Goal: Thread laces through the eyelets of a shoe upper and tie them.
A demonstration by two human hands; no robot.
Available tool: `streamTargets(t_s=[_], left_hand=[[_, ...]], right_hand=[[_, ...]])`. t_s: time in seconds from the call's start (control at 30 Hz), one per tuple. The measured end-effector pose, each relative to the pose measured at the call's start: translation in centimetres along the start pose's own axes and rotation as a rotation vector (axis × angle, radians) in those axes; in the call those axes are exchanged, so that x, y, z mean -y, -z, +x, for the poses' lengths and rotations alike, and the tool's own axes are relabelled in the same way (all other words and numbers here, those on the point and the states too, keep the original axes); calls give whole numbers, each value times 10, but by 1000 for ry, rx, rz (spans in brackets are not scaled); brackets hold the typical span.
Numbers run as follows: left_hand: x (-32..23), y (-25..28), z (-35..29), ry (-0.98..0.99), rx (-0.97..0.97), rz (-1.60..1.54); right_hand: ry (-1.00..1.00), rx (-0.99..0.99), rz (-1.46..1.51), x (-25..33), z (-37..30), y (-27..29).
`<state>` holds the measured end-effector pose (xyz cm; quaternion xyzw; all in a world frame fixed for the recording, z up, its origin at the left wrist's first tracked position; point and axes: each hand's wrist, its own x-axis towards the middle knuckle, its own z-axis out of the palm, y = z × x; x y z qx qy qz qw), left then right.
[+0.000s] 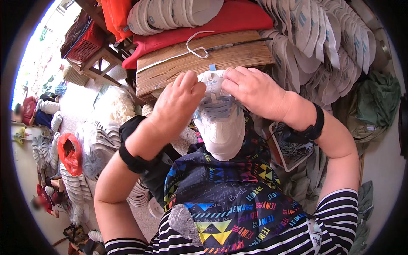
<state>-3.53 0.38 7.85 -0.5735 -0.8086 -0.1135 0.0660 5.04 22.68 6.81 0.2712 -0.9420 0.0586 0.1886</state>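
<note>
A white shoe upper (224, 135) hangs in front of my chest with its toe toward me, grey-blue laces (217, 108) across its middle. My left hand (182, 98) is closed on its left top edge beside the tongue, fingers curled. My right hand (251, 90) pinches the right top edge, thumb and fingers pressed together. A small blue tab (212, 67) sticks up between my hands. Just beyond them, a white lace (163, 62) lies looped on a wooden bench (154, 80), beside a thin dark tool (240, 43).
Stacked shoe uppers (163, 17) lie on red cloth (204, 21) behind the bench. More uppers (314, 38) hang in piles at the right. A white-rimmed basket (292, 166) of laces stands by my right forearm. Bags, bundles of uppers and other people are at the left.
</note>
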Motion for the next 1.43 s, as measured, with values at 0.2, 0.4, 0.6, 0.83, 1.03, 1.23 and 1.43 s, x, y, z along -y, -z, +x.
streamTargets(t_s=[0.2,0.4,0.6,0.83,1.03,1.23,1.43], left_hand=[[35,12,14,-58,293,-382],[50,-2,17,-35,376,-530],[53,-15,12,76,319,-714],[42,-22,3,146,223,-715],[41,-38,-5,173,24,-762],[41,-42,-11,137,13,-809],[20,-39,-8,409,-229,-1040]], right_hand=[[15,131,185,-21,1,-1],[-198,383,556,-28,0,7],[-492,377,699,-25,-2,-13],[-657,107,703,-8,-11,-35],[-619,76,778,-10,-16,-32],[-749,-29,979,-1,-12,-36],[-554,-230,903,12,31,-1]])
